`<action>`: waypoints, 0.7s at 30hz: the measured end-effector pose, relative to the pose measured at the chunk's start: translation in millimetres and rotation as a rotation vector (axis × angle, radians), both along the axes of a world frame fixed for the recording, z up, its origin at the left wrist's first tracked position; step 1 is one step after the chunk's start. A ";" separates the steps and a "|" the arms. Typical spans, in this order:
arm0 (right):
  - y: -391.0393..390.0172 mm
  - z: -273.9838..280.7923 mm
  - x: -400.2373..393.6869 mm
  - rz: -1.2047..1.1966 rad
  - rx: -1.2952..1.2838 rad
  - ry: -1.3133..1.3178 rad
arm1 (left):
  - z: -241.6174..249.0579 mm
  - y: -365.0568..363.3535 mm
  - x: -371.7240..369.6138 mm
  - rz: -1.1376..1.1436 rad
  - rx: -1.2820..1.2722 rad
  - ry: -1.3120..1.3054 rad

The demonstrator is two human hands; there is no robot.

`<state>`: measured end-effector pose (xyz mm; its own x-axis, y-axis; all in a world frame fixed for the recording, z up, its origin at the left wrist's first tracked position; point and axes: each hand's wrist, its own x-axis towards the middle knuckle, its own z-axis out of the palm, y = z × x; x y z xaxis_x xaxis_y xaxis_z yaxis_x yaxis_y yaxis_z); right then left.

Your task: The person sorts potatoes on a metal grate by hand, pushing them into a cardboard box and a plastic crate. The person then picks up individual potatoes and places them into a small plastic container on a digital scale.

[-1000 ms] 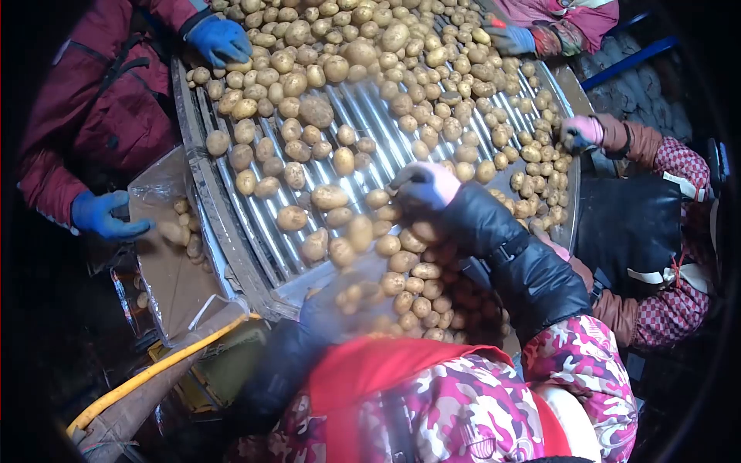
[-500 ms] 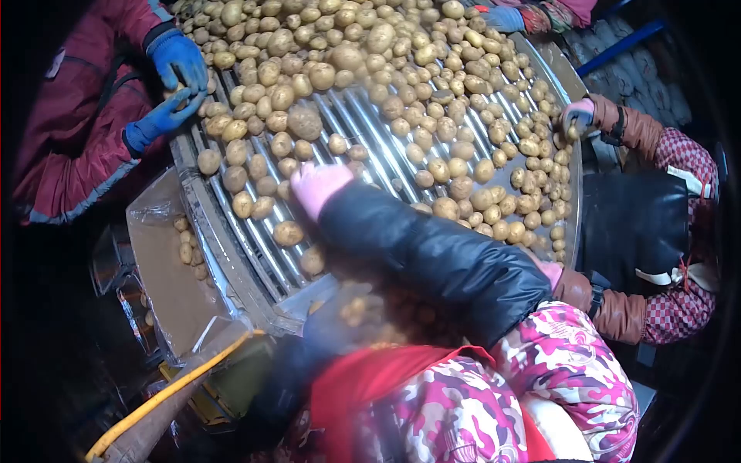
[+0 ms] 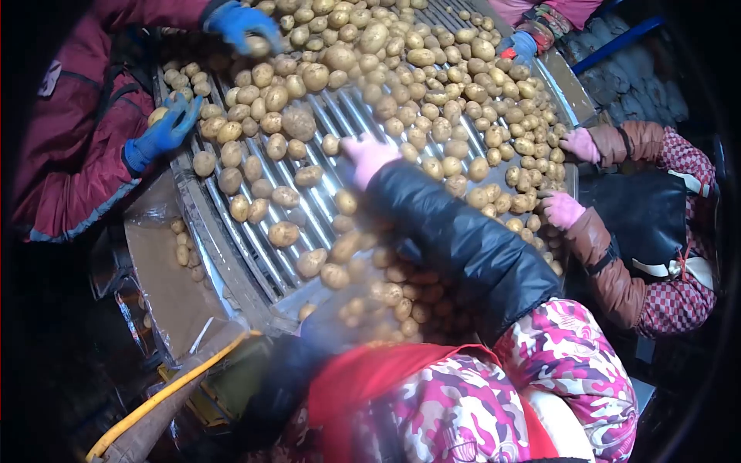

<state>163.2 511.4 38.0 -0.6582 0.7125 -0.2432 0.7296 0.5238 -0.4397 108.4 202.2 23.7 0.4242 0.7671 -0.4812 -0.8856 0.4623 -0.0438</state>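
Note:
My right hand point(image 3: 370, 160), in a pink glove with a black sleeve, reaches over the metal roller table point(image 3: 328, 116). Its fingers point away from me, partly extended and blurred, close to a small potato point(image 3: 330, 145); I see nothing held in them. A large rough potato point(image 3: 298, 122) lies on the rollers just beyond. Low in the view, my left hand point(image 3: 318, 328) is a bluish smear at the end of a dark sleeve, near blurred potatoes point(image 3: 390, 293) at the table's near end. Its fingers cannot be made out.
Potatoes point(image 3: 417, 58) heap across the far side. A co-worker's blue gloves point(image 3: 166, 131) handle potatoes at the left; another's pink gloves point(image 3: 562, 210) rest by the right edge. A gloved hand point(image 3: 521, 48) shows at the far right. A cardboard box point(image 3: 166, 274) with potatoes stands left.
My right hand has moved right and slightly away across the rollers. Potatoes have gathered at the near end. The left co-worker's gloves have separated; the right co-worker's hands have shifted.

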 end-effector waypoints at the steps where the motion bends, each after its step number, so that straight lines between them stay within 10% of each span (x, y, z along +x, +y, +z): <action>1: -11.7 5.0 1.4 0.070 -0.045 -0.039 | -2.7 4.3 0.8 0.042 0.021 -0.086; 5: -18.0 42.7 18.5 0.490 -0.381 -0.192 | 36.4 14.4 -0.1 -0.154 0.042 0.415; 10: 79.1 47.4 24.1 -0.122 -0.056 0.204 | 23.7 9.1 0.4 -0.170 0.069 0.476; 16: 130.9 38.6 13.4 -0.245 0.152 0.010 | 13.6 8.4 -2.1 -0.060 -0.017 0.177; 21: 30.3 32.7 53.8 0.279 0.101 -0.171 | 43.2 18.9 7.8 -0.158 -0.092 0.446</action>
